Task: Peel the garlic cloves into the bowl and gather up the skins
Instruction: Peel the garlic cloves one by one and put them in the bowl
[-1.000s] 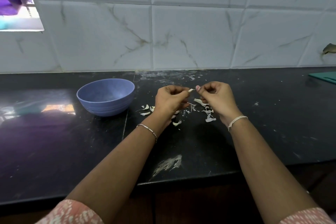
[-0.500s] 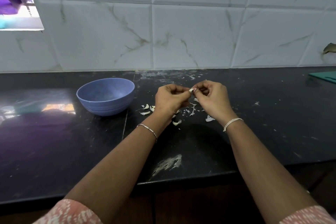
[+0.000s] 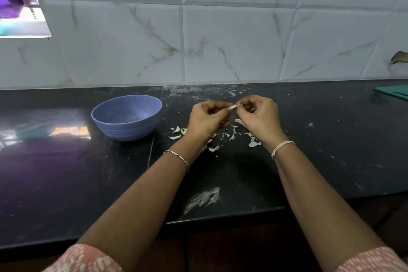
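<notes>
Black kitchen surface [image 3: 309, 161], both hands' fingers [image 3: 244, 104] pinching one garlic clove [image 3: 233, 107]; I'd be peeling above the skins [image 3: 231, 134], near the bowl [image 3: 127, 117].

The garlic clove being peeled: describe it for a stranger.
On the black counter, right of the blue bowl, the left hand and right hand meet. The garlic clove is the pale bit pinched between them; unlike the skins below, it is lifted.

Blue bowl [image 3: 127, 131], black counter [image 3: 66, 183], white skins [image 3: 254, 143] (grey-veined tiles [image 3: 231, 40]).
</notes>
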